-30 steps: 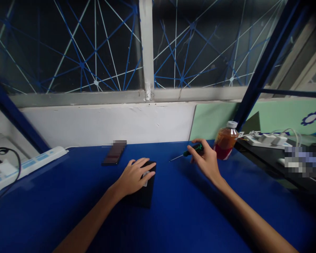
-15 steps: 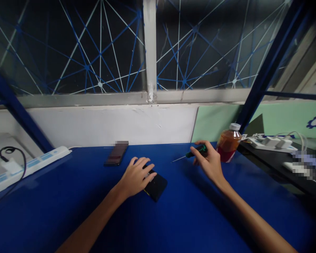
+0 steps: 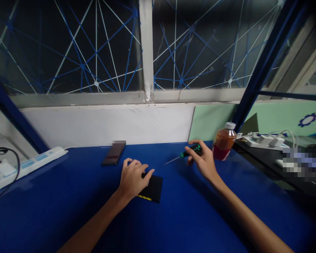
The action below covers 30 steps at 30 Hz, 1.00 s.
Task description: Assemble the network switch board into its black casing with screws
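My left hand (image 3: pixel 133 176) lies over a flat black box-like object (image 3: pixel 155 189) with a yellow strip along its near edge. Its fingers are curled round the left part of this object, with the thumb towards the right, and they hide that part. A small greyish patch shows beneath the thumb. My right hand (image 3: pixel 203 160) grips a screwdriver (image 3: pixel 193 150) by its green and black handle. The thin metal shaft points left and slightly down, its tip above the blue table and apart from the black object.
A dark phone (image 3: pixel 114 153) lies behind my left hand. At the right stands a bottle of reddish-brown drink (image 3: pixel 223 142), close to my right hand. A white power strip (image 3: pixel 34 165) with a black cable is at the left. The blue table (image 3: pixel 173 225) meets a wall below windows.
The black object has turned under my left hand, and its yellow edge shows more. My left fingers have curled in. The view has shifted slightly; my right hand still holds the screwdriver.
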Available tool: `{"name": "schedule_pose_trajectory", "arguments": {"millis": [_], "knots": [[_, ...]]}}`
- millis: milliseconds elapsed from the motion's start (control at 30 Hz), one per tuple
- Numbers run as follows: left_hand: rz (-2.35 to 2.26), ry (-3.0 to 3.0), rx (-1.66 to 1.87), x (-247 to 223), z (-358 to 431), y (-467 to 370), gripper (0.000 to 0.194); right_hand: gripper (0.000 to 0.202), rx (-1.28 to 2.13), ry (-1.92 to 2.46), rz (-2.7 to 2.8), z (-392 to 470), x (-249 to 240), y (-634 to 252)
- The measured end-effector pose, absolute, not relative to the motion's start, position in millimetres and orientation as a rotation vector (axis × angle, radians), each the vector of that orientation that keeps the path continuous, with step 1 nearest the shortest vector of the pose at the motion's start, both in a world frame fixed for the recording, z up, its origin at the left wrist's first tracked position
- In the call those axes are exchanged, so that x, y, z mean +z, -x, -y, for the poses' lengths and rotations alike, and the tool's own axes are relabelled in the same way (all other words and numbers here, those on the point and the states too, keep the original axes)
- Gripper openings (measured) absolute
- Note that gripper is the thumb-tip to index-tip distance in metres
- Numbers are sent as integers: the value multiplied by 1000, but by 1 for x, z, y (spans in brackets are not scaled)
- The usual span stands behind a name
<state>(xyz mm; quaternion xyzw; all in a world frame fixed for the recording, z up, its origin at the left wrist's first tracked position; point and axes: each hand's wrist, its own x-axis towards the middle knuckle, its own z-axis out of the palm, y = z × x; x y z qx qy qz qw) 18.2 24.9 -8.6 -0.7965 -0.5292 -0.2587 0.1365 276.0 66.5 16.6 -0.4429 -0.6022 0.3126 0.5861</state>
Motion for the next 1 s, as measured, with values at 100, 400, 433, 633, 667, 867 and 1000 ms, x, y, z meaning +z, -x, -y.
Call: {"name": "schedule_pose_trajectory", "arguments": {"millis": [100, 400, 433, 633, 667, 867, 1000], "knots": [[1508, 2427, -952, -9, -27, -18, 27, 32, 853, 970, 1372, -64, 18, -270], [1372, 2616, -1204, -12, -26, -24, 11, 30, 900, 924, 1425, -47, 23, -255], [1367, 2613, -1227, -13, -27, -25, 10, 29, 896, 923, 1433, -46, 23, -254], [1374, 2615, -1244, -13, -27, -25, 5, 27, 892, 919, 1446, -44, 23, -253], [1372, 2619, -1240, -13, -27, -24, 5, 26, 889, 917, 1449, -44, 23, -253], [1338, 2657, -1213, -13, -29, -24, 7, 27, 875, 889, 1506, -43, 25, -254], [1338, 2667, -1253, -14, -29, -24, 11, 27, 852, 889, 1503, -42, 27, -254]]}}
